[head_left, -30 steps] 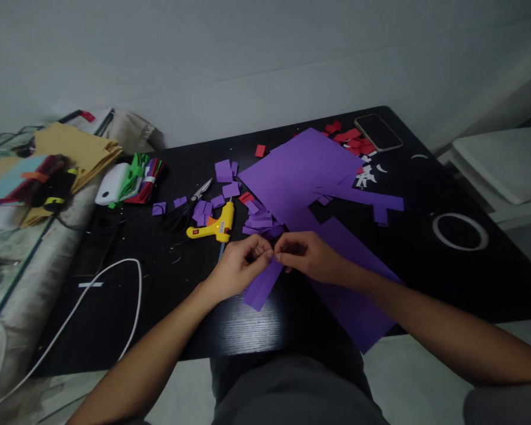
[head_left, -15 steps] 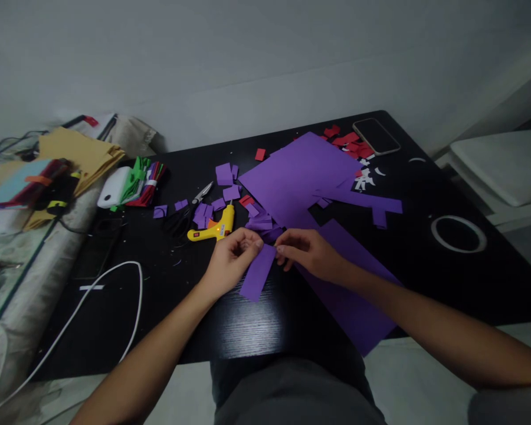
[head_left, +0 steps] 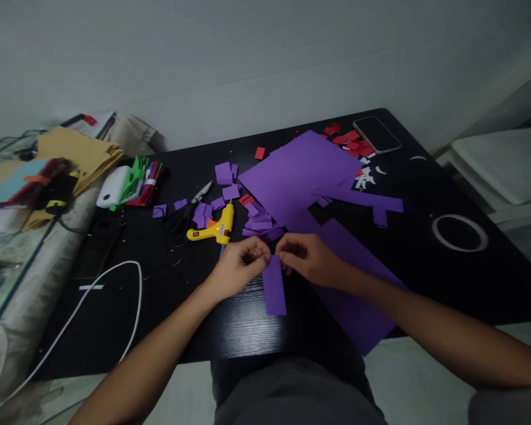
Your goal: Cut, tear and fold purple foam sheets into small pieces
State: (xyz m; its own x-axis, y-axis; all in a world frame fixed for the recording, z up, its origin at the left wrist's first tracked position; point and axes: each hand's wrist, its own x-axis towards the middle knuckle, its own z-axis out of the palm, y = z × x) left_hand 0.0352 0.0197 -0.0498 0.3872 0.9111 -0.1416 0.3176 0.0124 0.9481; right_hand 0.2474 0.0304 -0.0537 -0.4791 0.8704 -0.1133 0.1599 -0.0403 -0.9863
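A purple paper strip [head_left: 274, 289] hangs down between my two hands over the table's front part. My left hand [head_left: 243, 264] pinches its upper left corner between thumb and fingers. At the upper right corner, my right hand [head_left: 307, 257] is closed on the same strip. Just beyond the left hand lies a yellow hot glue gun [head_left: 219, 227], with scissors [head_left: 188, 212] beside it. Small cut purple pieces [head_left: 261, 221] are heaped behind the hands. Under the right forearm is a purple sheet [head_left: 358, 301], and a larger purple sheet [head_left: 296, 174] lies farther back.
Red scraps [head_left: 351, 141], white scraps [head_left: 365, 177] and a phone [head_left: 377, 134] lie at the back right. A roll of tape [head_left: 459, 233] rests on the right. Bundled coloured strips [head_left: 144, 182] and a white cable [head_left: 139, 295] are on the left.
The strip has swung from slanting down-left to hanging nearly straight down, slightly rightward. Both hands have come slightly nearer to me and closer together, still holding it.
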